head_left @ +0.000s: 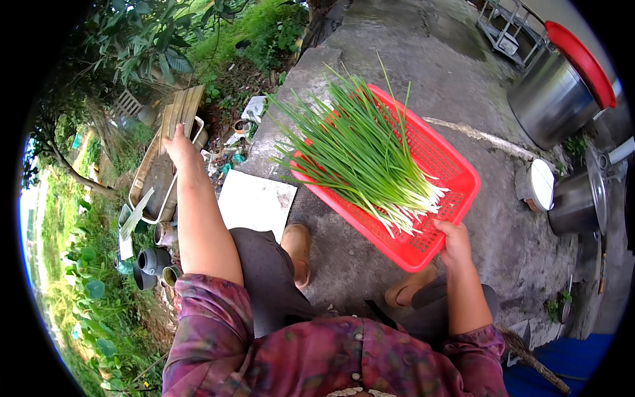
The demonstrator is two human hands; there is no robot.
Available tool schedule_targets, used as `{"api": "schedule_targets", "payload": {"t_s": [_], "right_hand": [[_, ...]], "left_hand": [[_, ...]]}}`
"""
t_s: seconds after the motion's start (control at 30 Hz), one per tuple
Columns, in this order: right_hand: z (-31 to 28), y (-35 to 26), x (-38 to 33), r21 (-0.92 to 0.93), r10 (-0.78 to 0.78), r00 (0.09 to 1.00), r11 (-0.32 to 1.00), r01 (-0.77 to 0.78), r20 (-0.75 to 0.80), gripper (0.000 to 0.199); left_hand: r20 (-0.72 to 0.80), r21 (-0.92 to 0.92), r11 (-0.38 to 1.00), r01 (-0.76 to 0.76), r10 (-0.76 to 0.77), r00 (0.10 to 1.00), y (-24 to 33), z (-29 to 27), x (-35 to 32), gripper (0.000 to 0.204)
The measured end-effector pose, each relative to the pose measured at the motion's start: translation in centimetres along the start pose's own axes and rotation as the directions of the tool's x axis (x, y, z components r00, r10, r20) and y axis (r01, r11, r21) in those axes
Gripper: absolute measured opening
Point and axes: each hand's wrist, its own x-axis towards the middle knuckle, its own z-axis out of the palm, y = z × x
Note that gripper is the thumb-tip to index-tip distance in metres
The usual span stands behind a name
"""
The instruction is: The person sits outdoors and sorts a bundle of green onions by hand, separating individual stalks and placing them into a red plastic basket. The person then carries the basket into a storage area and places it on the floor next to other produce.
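My right hand (455, 243) grips the near right rim of a red plastic basket (456, 173), its thumb over the edge. A large bunch of green onions (364, 142) lies in the basket, white root ends towards my right hand and long green tops spilling over the far left rim. Stretched out to the left, my left hand (180, 147) holds nothing visible. Two of its digits show apart, while the other fingers are hard to see. Beyond that hand is a tan ridged board (182, 109); I cannot tell whether they touch.
Below the board sits a pale-rimmed tub (165, 192). A white sheet (254, 202) lies by my left foot. Dark pots (153, 261) and plants border the left. At right stand a tall steel pot (552, 99) with a red basin (582, 63) and a white bucket (534, 185).
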Motion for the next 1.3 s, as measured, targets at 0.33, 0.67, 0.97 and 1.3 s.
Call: {"api": "schedule_targets", "payload": {"t_s": [0.33, 0.67, 0.97, 1.3], "right_hand": [[-1.0, -4.0, 4.1, 0.077, 0.074, 0.997, 0.994, -0.072, -0.016, 0.041], [-4.6, -12.4, 21.4, -0.164, -0.131, 0.972, 0.981, 0.099, -0.196, 0.034], [-6.9, -8.1, 34.0, -0.035, -0.032, 0.909, 0.999, 0.019, -0.417, 0.03], [-10.8, -12.9, 27.6, 0.085, 0.196, 0.895, 0.981, -0.177, -0.4, 0.034]], "left_hand": [[0.552, 0.409, 0.912, 0.04, -0.282, 0.785, -6.6, 2.4, -4.6, 0.011], [0.729, 0.675, 0.391, -0.625, -0.223, 0.647, -15.9, 11.5, 9.7, 0.03], [0.758, 0.601, 0.434, -0.671, -0.576, 0.306, -27.3, 12.5, 15.7, 0.034], [0.338, 0.213, 0.396, -0.893, -0.888, -0.313, -3.4, 12.3, -17.3, 0.049]]}}
